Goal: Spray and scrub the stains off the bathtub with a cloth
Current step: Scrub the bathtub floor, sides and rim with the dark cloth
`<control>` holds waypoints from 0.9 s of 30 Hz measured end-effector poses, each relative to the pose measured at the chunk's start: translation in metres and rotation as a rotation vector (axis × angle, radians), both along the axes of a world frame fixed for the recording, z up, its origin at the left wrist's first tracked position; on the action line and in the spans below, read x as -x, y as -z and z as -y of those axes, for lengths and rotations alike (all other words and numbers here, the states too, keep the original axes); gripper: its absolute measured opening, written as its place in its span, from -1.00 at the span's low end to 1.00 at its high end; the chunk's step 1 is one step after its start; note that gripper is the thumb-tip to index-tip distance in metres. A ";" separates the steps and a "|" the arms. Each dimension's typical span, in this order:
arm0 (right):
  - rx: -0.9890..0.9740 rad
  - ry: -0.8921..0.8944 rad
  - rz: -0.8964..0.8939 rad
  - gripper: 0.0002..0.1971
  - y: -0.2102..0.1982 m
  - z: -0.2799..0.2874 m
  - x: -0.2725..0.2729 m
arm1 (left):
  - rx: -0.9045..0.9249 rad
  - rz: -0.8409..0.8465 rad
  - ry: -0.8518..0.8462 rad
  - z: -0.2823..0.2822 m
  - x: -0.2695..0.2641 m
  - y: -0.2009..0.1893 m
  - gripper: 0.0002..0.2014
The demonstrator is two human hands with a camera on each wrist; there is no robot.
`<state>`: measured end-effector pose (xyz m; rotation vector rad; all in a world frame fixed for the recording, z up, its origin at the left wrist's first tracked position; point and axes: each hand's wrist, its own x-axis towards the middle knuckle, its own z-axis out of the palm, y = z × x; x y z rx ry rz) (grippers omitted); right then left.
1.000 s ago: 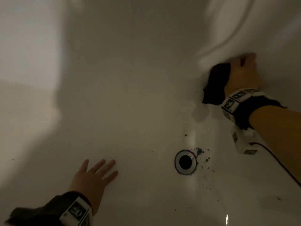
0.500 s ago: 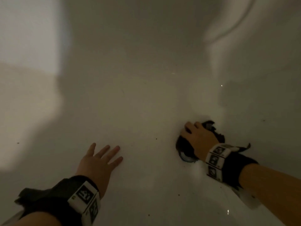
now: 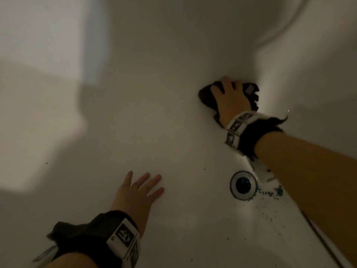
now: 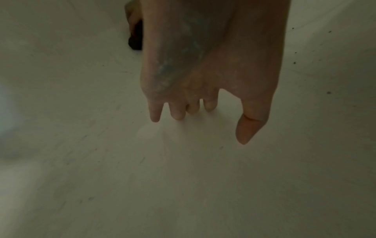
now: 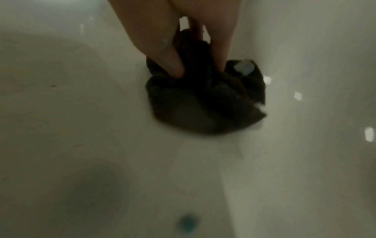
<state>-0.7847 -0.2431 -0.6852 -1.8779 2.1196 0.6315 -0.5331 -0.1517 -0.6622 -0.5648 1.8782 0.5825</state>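
I look down into a white bathtub (image 3: 154, 113). My right hand (image 3: 229, 97) presses and grips a bunched dark cloth (image 3: 206, 97) against the tub floor, beyond the drain; in the right wrist view its fingers (image 5: 175, 64) dig into the cloth (image 5: 195, 106), which carries a small pale tag (image 5: 244, 67). My left hand (image 3: 141, 188) lies flat on the tub floor with fingers spread, holding nothing; the left wrist view shows its fingertips (image 4: 156, 116) touching the surface. Blue-green stains (image 3: 278, 192) and dark specks lie right of the drain (image 3: 243, 184).
The tub wall curves up at the back right (image 3: 289, 35). A few dark specks (image 3: 228, 237) dot the floor in front of the drain. A dark cable (image 3: 320, 235) runs along under my right forearm. No spray bottle is in view.
My right hand has swept the cloth from the back wall down over the drain, then away from it to the floor beyond. The left hand stays planted flat.
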 end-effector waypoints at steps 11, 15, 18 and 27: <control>-0.238 -0.389 0.133 -0.32 0.020 -0.131 0.016 | 0.001 -0.014 0.003 0.000 -0.001 -0.003 -0.28; 0.159 -0.184 0.323 -0.52 -0.020 -0.060 -0.004 | -0.005 -0.020 0.016 -0.001 -0.004 -0.001 -0.23; 0.309 -0.107 0.290 -0.47 -0.026 0.024 -0.043 | 0.004 -0.014 0.024 -0.001 -0.005 0.001 -0.22; -0.020 -0.485 0.170 -0.47 0.015 -0.016 -0.085 | 0.005 -0.021 0.028 -0.001 -0.008 0.006 -0.18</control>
